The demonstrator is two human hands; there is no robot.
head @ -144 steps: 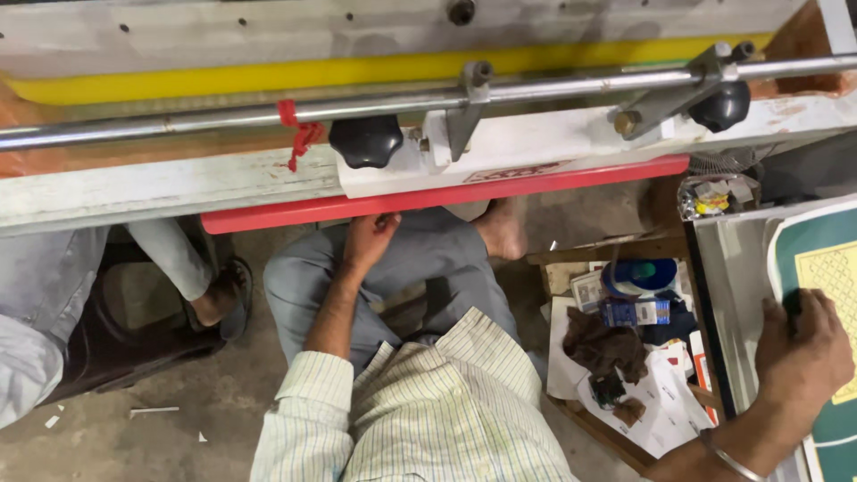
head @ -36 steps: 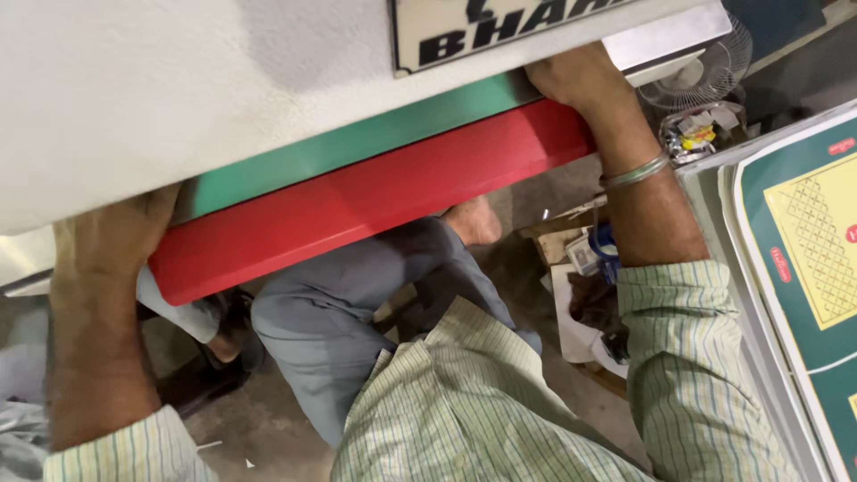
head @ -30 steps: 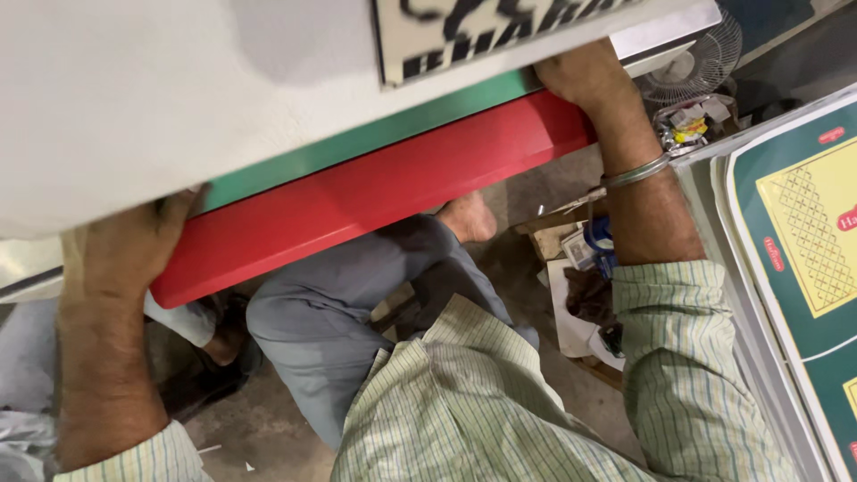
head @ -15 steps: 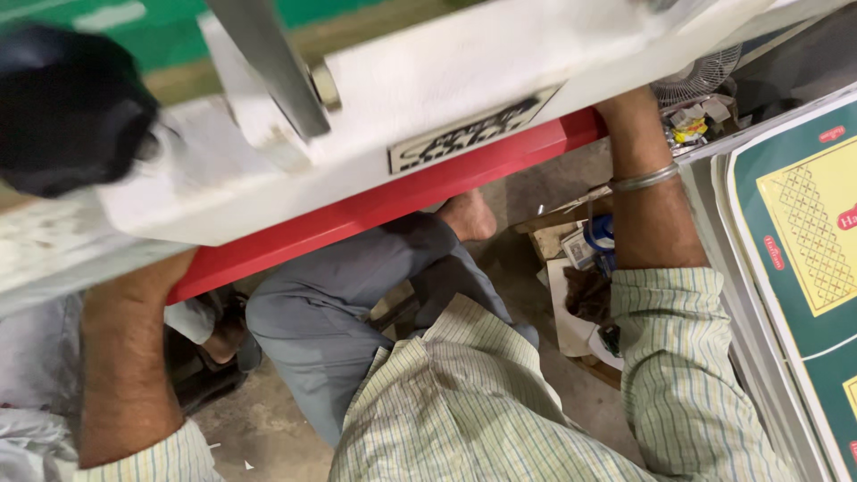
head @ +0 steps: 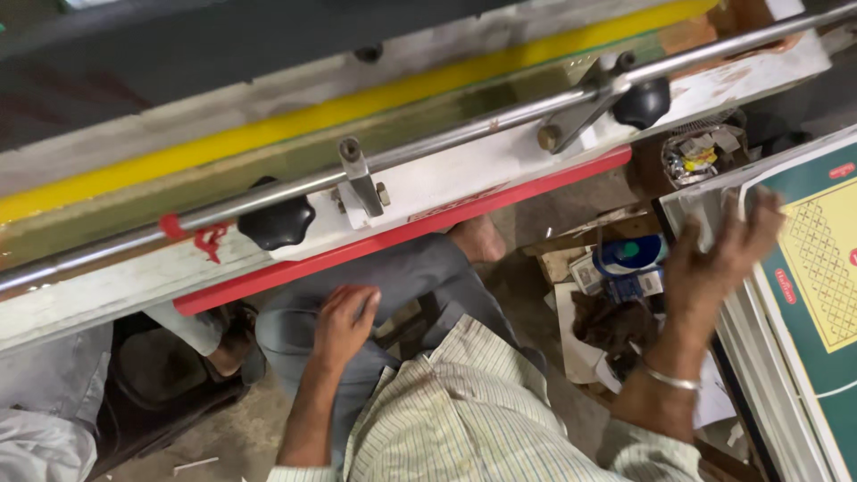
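Note:
My left hand (head: 344,319) lies on my grey-trousered thigh (head: 402,277), fingers loosely apart and holding nothing. My right hand (head: 721,254), with a metal bangle on the wrist, is stretched out to the right. Its spread fingers are over the corner of the top green and yellow printed sheet (head: 817,268) on a stack, and the motion blur hides any grip. In front of me the printing frame with a red front edge (head: 402,236) lies flat, and neither hand touches it.
A steel rod (head: 446,138) with two black knobs (head: 277,223) (head: 641,103) runs along the frame, above a yellow strip (head: 357,107). Between my knee and the sheet stack, the floor holds a blue-lidded tub (head: 629,254), dark rags (head: 611,321) and papers. Another person's leg (head: 192,330) is at the left.
Both hands have let go of the red-edged frame, which has swung down flat. My left hand dropped to my thigh. My right hand moved right to the printed sheets.

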